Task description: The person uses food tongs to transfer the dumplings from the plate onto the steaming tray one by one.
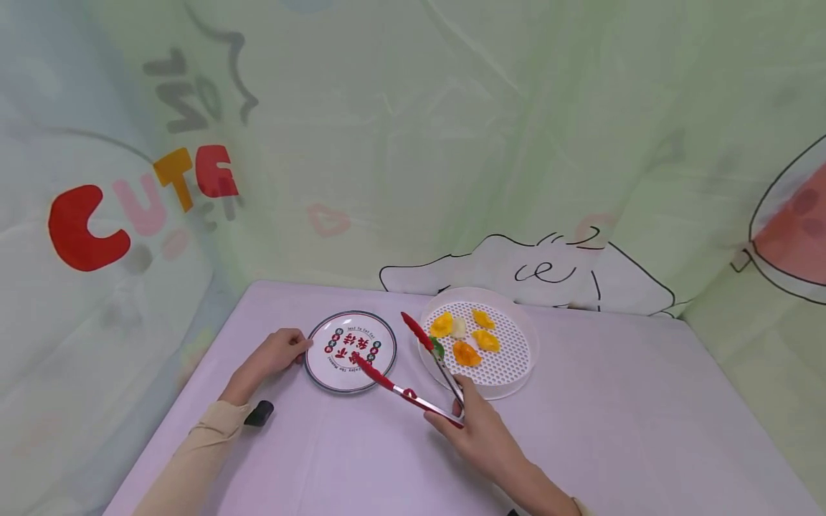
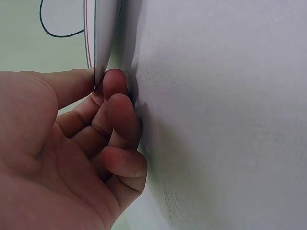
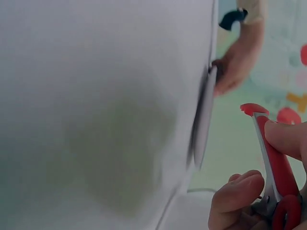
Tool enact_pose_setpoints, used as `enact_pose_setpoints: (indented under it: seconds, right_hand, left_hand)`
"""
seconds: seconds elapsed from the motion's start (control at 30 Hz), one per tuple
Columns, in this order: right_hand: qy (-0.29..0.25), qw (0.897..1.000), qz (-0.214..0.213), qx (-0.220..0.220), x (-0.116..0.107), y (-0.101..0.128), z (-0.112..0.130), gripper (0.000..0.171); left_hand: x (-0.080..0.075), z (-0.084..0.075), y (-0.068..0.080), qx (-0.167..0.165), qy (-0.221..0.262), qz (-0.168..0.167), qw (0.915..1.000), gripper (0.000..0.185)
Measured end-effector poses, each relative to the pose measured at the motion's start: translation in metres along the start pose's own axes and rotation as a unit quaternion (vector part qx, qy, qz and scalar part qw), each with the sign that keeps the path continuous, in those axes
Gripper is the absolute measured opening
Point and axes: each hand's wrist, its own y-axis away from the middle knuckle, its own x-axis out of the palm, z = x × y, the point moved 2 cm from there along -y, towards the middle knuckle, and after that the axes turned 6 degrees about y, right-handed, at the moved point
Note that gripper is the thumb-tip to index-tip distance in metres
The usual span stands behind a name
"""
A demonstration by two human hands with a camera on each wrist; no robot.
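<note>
A round white plate (image 1: 325,374) with red characters lies on the table, its rim ringed in dark green and red. At its left edge my left hand (image 1: 274,355) pinches the rim; in the left wrist view the thumb is on the plate's upper face and the curled fingers (image 2: 125,120) are beneath. My right hand (image 1: 484,433) grips metal tongs (image 1: 429,407) with red tips. Their arms are spread with nothing between them, one tip above the plate, the other beside the white perforated tray (image 1: 513,365). Yellow dumplings (image 1: 442,325), an orange dumpling (image 1: 466,353), a white piece (image 1: 458,328) and a partly hidden green piece (image 1: 437,347) lie in the tray.
A pale lilac cloth covers the table (image 1: 619,408). Printed fabric curtains (image 1: 413,158) stand behind and at both sides. Dark straps (image 1: 260,413) show at the wrists. The tray has a raised rim and stands close to the table's back edge.
</note>
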Motion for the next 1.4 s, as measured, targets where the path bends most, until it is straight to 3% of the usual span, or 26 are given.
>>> enact_pose_setpoints:
  seconds: [0.17, 0.33, 0.67, 1.03, 1.13, 1.27, 1.4]
  right_hand:
    - [0.008, 0.999, 0.017, -0.044, 0.019, -0.008, 0.011, 0.071]
    - [0.04, 0.998, 0.037, -0.042, 0.029, -0.015, 0.014, 0.071]
    - [0.149, 0.985, -0.002, -0.085, 0.027, -0.019, 0.016, 0.061]
    - [0.197, 0.976, -0.007, -0.09, 0.033, -0.021, 0.015, 0.069]
    - [0.207, 0.974, 0.012, -0.086, 0.025, -0.019, 0.018, 0.069]
    - [0.188, 0.979, 0.052, -0.063, -0.003, -0.013, 0.021, 0.069]
    - [0.155, 0.987, 0.017, -0.048, -0.051, -0.012, 0.002, 0.074]
  left_hand:
    - [0.001, 0.002, -0.001, 0.003, -0.001, 0.001, 1.0, 0.023]
    - [0.003, 0.006, -0.003, 0.005, 0.004, 0.004, 1.0, 0.023]
    - [0.001, 0.006, -0.004, -0.003, -0.001, 0.0, 1.0, 0.022]
    - [-0.002, 0.005, -0.005, -0.003, -0.002, -0.001, 1.0, 0.022]
    - [-0.003, 0.008, -0.007, 0.0, -0.016, -0.004, 0.9999, 0.023]
    - [-0.007, 0.011, -0.006, 0.009, -0.077, -0.037, 0.9963, 0.026]
    - [-0.016, 0.01, -0.002, 0.07, -0.137, -0.105, 0.9826, 0.035]
